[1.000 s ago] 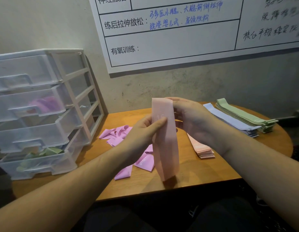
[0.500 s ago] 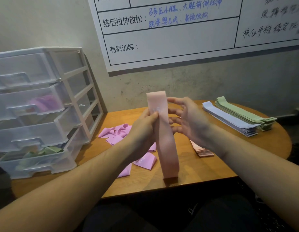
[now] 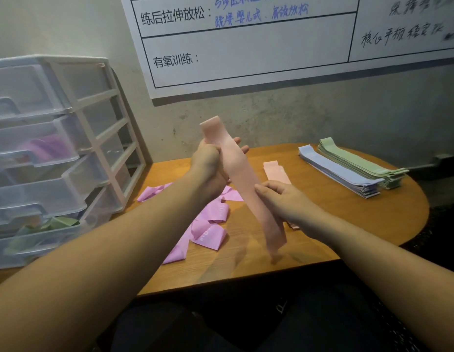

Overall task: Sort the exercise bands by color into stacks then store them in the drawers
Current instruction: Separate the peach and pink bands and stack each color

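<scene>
The person holds a pale pink exercise band [image 3: 242, 179] in the air above the wooden worktop [image 3: 322, 224], tilted so its upper end leans left and its lower end hangs down to the right. The left hand [image 3: 210, 168] grips the band near its top, fingers curled round it with the fingertips showing behind the strip. The right hand [image 3: 279, 199] pinches the band's right edge lower down, thumb against the strip.

On the worktop beneath the arms lies a loose heap of purple bands [image 3: 208, 222], crumpled and overlapping. Just behind the right hand sits a small stack of pink bands [image 3: 275, 171], partly hidden by that hand. Farther right, well apart from the heap, a neat blue stack [image 3: 335, 171] lies flat with a green stack [image 3: 358, 161] touching it on its far side.

At the left edge of the worktop stands a clear plastic drawer unit [image 3: 56, 153] in a white frame. A purple band shows through one upper drawer [image 3: 43, 148], and green bands show in the lowest drawer [image 3: 43, 229]. A whiteboard [image 3: 246, 59] with handwriting hangs on the wall behind.
</scene>
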The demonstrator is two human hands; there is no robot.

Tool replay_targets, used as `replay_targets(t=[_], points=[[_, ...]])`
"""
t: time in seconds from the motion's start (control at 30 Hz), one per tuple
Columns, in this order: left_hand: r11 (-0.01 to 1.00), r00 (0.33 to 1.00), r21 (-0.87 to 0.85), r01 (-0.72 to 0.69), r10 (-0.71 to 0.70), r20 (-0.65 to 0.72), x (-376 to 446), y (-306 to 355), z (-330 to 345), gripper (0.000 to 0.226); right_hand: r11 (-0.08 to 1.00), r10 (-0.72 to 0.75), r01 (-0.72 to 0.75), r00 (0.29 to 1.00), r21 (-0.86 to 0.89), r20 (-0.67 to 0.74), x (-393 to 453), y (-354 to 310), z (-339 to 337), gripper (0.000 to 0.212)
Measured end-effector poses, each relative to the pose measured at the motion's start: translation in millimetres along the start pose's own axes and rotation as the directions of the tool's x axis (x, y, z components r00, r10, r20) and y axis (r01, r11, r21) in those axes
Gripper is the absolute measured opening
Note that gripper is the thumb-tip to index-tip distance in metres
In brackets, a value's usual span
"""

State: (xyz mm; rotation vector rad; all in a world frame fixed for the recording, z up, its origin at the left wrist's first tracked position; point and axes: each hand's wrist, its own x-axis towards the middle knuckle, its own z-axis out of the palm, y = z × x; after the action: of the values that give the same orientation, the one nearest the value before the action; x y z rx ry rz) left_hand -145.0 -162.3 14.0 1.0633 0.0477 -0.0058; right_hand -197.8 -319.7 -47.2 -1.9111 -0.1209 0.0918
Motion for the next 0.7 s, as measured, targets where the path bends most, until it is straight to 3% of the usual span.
replay_targets(t=[0.2,0.37,0.7], points=[[0.993,0.980,0.066,0.094,-0.081,-0.182,40.9,-17.2,13.3,0.045,0.996,0.033,-0.033,0.999,-0.086,0.006,3.8,16.8,-12.4,0.008],[0.990,0.978,0.117,0.083,-0.059,-0.198,75.4,-41.2,28.2,0.049,0.988,-0.031,0.016,0.995,-0.155,-0.098,6.1,39.0,-30.0,0.014],[0.924,0.992,0.372,0.089,-0.047,-0.121,150.9,-83.3,59.6,0.038,0.980,0.092,-0.112,0.987,-0.162,-0.130,39.1,61.4,-70.4,0.010]])
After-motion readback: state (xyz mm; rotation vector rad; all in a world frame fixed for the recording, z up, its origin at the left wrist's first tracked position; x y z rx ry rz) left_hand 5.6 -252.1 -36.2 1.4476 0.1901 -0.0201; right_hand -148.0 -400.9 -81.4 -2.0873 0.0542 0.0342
